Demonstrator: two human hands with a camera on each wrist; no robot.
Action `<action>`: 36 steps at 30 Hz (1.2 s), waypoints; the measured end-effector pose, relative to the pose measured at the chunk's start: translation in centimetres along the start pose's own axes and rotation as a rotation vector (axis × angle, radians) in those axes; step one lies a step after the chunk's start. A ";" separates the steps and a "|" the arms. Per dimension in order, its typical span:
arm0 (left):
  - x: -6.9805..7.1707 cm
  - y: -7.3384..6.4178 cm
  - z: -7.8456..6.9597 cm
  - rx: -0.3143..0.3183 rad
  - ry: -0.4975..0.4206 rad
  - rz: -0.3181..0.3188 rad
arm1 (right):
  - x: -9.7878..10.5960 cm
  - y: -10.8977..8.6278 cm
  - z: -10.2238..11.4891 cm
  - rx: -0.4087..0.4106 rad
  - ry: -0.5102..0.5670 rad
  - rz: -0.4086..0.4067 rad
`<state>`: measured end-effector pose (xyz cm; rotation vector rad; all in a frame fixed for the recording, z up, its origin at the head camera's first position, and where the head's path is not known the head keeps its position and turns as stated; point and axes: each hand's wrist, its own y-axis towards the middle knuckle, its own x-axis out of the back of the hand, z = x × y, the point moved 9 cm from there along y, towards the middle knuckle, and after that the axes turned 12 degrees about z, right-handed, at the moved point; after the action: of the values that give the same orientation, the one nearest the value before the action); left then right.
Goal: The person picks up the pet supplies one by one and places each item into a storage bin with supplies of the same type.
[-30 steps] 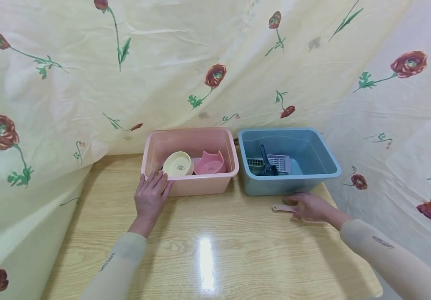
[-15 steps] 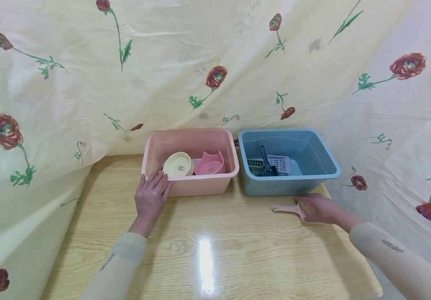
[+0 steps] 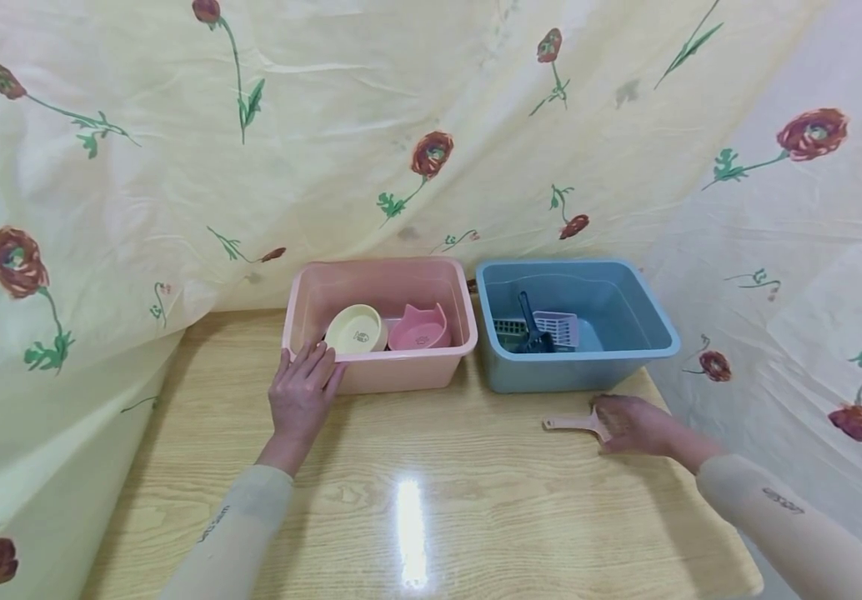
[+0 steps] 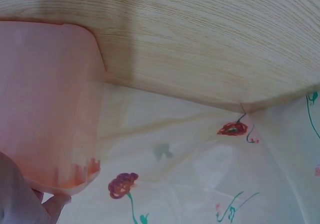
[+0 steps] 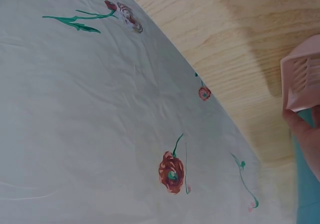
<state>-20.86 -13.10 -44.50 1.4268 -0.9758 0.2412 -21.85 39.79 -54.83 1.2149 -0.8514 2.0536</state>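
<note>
My left hand (image 3: pixel 301 400) grips the front rim of a pink plastic tub (image 3: pixel 401 374) near its left corner, fingers over the edge. Inside that tub sit a cream pet bowl (image 3: pixel 356 327) with a fish print and a pink cat-eared bowl (image 3: pixel 420 327). On the right, my right hand (image 3: pixel 633 425) holds a pink litter scoop (image 3: pixel 572 423) by its slotted head, mostly covered in the head view, with the handle pointing left. The right wrist view shows the scoop's slotted head (image 5: pixel 303 76) with fingers at its edge.
A blue tub (image 3: pixel 581 372) stands right of the pink one, just beyond my right hand. It contains a dark blue scoop (image 3: pixel 534 332), a lilac slotted scoop (image 3: pixel 560 327) and a green slotted piece (image 3: pixel 509 327). Flowered cloth (image 3: pixel 341 167) hangs behind the wooden table (image 3: pixel 326 517).
My right hand has shifted right and slightly nearer along the pink scoop, from around its handle end of the head to over its slotted head. The left hand keeps its place.
</note>
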 end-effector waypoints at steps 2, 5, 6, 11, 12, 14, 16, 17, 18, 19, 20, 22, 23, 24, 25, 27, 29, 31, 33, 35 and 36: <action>0.0 0.0 0.0 0.000 0.000 -0.004 | -0.4 -0.1 0.1 -0.020 -0.010 0.018; 0.0 0.0 -0.1 -0.007 0.003 -0.010 | -1.0 -0.2 0.0 -0.073 -0.006 0.062; 0.0 0.0 -0.1 -0.010 0.004 -0.012 | -1.1 -0.3 0.1 -0.078 -0.007 0.071; 0.0 0.0 -0.1 -0.012 0.003 -0.021 | -1.1 -0.4 1.1 -0.031 -0.033 0.051; -0.1 0.0 -0.1 -0.013 0.003 -0.019 | -1.1 -0.4 1.3 -0.014 -0.051 0.040; -0.1 0.0 -0.1 -0.013 0.003 -0.013 | -1.2 -0.5 1.6 0.016 -0.106 0.020; -0.2 0.0 -0.1 -0.014 0.004 -0.006 | -1.4 -0.6 1.8 0.038 -0.168 0.008; -0.2 0.0 -0.2 -0.015 0.005 -0.004 | -1.5 -0.7 1.8 0.045 -0.198 0.004; -0.2 0.0 -0.2 -0.016 0.004 -0.003 | -1.6 -0.7 1.8 0.046 -0.227 0.007; -0.1 0.1 -0.2 -0.017 0.004 -0.003 | -1.7 -0.8 1.9 0.048 -0.250 0.012; -0.1 0.1 -0.2 -0.018 0.004 -0.005 | -1.8 -0.9 1.9 0.047 -0.263 0.019; -0.1 0.1 -0.2 -0.020 0.003 -0.008 | -2.0 -1.1 1.8 0.051 -0.273 0.031; 0.0 0.1 -0.3 -0.021 0.004 -0.010 | -2.1 -1.3 1.8 0.053 -0.273 0.037; 0.0 0.2 -0.3 -0.022 0.005 -0.008 | -2.1 -1.4 1.8 0.057 -0.274 0.040; 0.0 0.2 -0.3 -0.023 0.007 -0.008 | -2.1 -1.5 1.8 0.062 -0.277 0.040; -0.1 0.2 -0.3 -0.023 0.008 -0.005 | -2.2 -1.7 1.7 0.071 -0.282 0.036; -0.1 0.1 -0.3 -0.021 0.008 -0.002 | -2.2 -1.7 1.6 0.074 -0.293 0.029; -0.1 0.1 -0.2 -0.014 0.004 -0.003 | -2.2 -1.6 1.5 0.067 -0.305 0.027; -0.1 0.1 -0.2 -0.006 -0.003 -0.005 | -2.1 -1.5 1.5 0.073 -0.335 0.021; -0.1 0.0 0.0 0.004 -0.007 -0.006 | -2.0 -1.4 1.5 0.083 -0.366 0.014; -0.1 0.0 0.0 0.007 -0.009 -0.009 | -1.9 -1.4 1.5 0.088 -0.380 0.013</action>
<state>-20.93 -13.05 -44.60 1.4401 -0.9760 0.2320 -19.25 39.10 -55.69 1.6860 -0.9470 1.9154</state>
